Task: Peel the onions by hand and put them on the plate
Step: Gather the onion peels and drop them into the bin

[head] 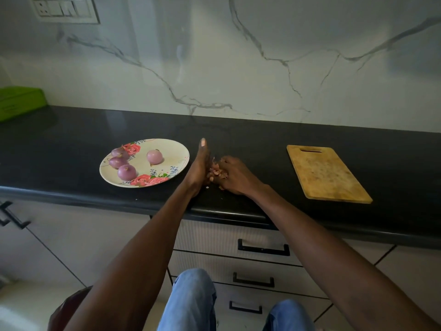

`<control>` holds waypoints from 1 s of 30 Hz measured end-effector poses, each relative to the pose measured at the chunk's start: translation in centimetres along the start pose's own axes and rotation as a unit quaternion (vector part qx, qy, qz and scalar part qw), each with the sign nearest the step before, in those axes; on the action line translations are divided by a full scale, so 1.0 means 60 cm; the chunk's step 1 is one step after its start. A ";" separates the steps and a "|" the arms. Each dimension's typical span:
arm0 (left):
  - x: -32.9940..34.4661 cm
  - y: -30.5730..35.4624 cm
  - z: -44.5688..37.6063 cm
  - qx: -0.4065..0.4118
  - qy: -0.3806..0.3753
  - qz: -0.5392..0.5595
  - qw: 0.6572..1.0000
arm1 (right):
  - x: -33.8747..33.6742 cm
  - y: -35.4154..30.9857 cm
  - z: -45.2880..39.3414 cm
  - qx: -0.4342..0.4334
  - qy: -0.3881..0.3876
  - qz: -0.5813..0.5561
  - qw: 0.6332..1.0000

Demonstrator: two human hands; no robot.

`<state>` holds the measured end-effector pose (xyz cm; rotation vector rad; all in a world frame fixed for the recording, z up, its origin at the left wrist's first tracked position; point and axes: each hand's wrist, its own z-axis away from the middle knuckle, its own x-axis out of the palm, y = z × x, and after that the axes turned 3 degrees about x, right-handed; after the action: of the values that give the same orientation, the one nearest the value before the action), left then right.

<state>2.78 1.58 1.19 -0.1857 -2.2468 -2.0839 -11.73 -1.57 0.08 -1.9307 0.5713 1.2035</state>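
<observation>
Right hand (232, 176) curled over a heap of onion peels (216, 174) on the black countertop (250, 142), left hand (199, 167) set on edge, fingers straight, against the heap's other side. Four peeled onions (127, 172) on the floral plate (176, 149) just left of the hands; wooden chopping board (325, 174) well off to their right.

four onions (127, 172), one plate (167, 144)

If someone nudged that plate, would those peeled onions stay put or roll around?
Probably roll: the four onions look round and smooth, and the plate is shallow with a low rim. The three clustered at its left side may steady each other; the lone onion seems freest to wander.
</observation>
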 end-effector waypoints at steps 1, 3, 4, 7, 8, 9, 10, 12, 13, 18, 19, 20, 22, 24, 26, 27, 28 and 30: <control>0.002 -0.002 0.000 0.002 -0.001 -0.005 1.000 | 0.001 -0.002 -0.001 0.001 0.002 0.011 1.000; 0.003 -0.003 0.005 0.011 0.008 -0.016 1.000 | 0.003 -0.007 -0.002 -0.004 0.005 0.021 1.000; 0.003 -0.004 0.006 0.015 0.017 -0.027 0.999 | 0.004 -0.010 -0.002 -0.006 0.005 0.023 1.000; 0.012 0.005 0.016 0.024 0.033 -0.039 0.998 | 0.002 -0.022 -0.001 -0.002 0.005 0.038 0.999; 0.018 0.009 0.022 0.028 0.031 -0.039 0.998 | 0.001 -0.025 -0.001 -0.003 0.007 0.039 0.999; 0.022 0.012 0.026 0.028 0.032 -0.041 0.998 | 0.000 -0.028 -0.001 0.000 0.003 0.035 0.999; 0.025 0.011 0.029 0.033 0.037 -0.049 0.998 | 0.000 -0.029 0.000 -0.001 0.001 0.027 1.000; 0.024 0.007 0.028 0.049 0.059 -0.065 0.995 | 0.000 -0.030 -0.001 0.004 -0.006 0.016 1.000; 0.024 0.007 0.030 0.060 0.081 -0.078 0.992 | -0.001 -0.031 0.001 0.009 -0.010 0.012 1.000; 0.025 0.012 0.042 0.096 0.162 -0.129 0.974 | -0.014 -0.027 0.008 0.054 0.067 -0.092 0.992; 0.026 0.016 0.045 0.103 0.171 -0.130 0.971 | -0.017 -0.027 0.005 0.080 0.089 -0.125 0.985; 0.024 0.020 0.049 0.109 0.183 -0.133 0.968 | -0.021 -0.032 0.000 0.108 0.103 -0.163 0.975; 0.015 0.028 0.053 0.120 0.207 -0.142 0.961 | -0.033 -0.049 -0.013 0.178 0.110 -0.268 0.940; 0.002 0.032 0.061 0.142 0.225 -0.146 0.953 | -0.040 -0.072 -0.022 0.234 0.111 -0.370 0.892; -0.008 0.043 0.073 0.168 0.251 -0.117 0.946 | -0.045 -0.099 -0.027 0.271 0.108 -0.446 0.846; -0.014 0.049 0.077 0.174 0.268 -0.096 0.943 | -0.045 -0.112 -0.030 0.285 0.099 -0.476 0.826; -0.024 0.059 0.085 0.179 0.284 -0.072 0.939 | -0.041 -0.132 -0.033 0.292 0.087 -0.508 0.806; -0.048 0.075 0.107 0.175 0.324 -0.009 0.930 | -0.024 -0.177 -0.038 0.285 0.050 -0.587 0.757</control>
<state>6.46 8.19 4.77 0.4756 -2.1172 -1.4058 -3.63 2.91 5.92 -1.3405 -0.2623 0.0622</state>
